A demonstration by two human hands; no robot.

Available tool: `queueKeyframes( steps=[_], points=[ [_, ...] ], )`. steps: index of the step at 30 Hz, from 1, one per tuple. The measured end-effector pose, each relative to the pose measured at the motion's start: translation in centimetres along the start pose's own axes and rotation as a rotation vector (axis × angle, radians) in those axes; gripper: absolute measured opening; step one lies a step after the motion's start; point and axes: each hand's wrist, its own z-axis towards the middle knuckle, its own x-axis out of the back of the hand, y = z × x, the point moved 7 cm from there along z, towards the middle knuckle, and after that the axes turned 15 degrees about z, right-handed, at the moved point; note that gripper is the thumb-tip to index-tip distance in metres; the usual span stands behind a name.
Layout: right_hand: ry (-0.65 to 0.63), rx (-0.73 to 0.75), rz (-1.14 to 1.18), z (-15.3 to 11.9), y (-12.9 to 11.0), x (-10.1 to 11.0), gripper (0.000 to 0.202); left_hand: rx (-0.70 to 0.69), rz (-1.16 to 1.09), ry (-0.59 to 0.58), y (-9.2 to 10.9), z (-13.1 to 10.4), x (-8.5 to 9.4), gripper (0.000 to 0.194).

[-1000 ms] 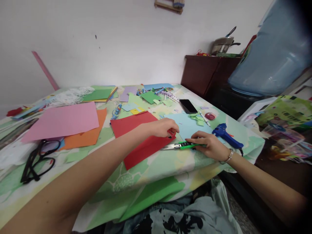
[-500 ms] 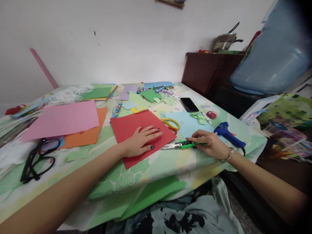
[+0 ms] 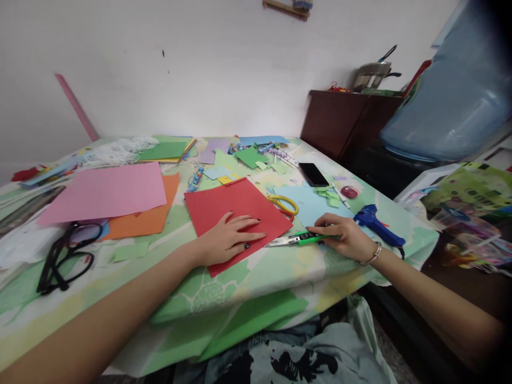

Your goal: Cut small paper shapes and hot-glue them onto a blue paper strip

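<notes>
My left hand (image 3: 229, 240) lies flat with its fingers spread on a red sheet of paper (image 3: 244, 202) near the table's front edge. My right hand (image 3: 340, 234) holds a green utility knife (image 3: 306, 238) between thumb and fingers. Its metal blade points left and reaches the lower right edge of the red sheet. Yellow-handled scissors (image 3: 285, 202) lie partly under the sheet's right side. A light blue sheet (image 3: 308, 205) is behind my right hand.
Right of my right hand lies a blue glue gun (image 3: 378, 224). Further back is a black phone (image 3: 313, 174). Pink paper (image 3: 108, 192), orange paper (image 3: 150, 216) and black glasses (image 3: 64, 261) are on the left. A large water bottle (image 3: 444, 96) stands right.
The view has shifted slightly, so the scene sits a little further right. My left hand's fingers look a bit closer together on the red sheet. The knife remains in my right hand.
</notes>
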Motion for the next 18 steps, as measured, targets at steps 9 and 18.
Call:
queueKeyframes(
  steps=[9, 18],
  points=[
    [0.005, 0.006, -0.001, -0.02, 0.18, 0.22, 0.037, -0.004, -0.008, 0.037, 0.03, 0.02, 0.14, 0.05],
    [-0.021, 0.003, 0.025, 0.19, 0.18, 0.0, 0.038, 0.007, 0.003, -0.015, -0.04, 0.07, -0.16, 0.05]
  ],
)
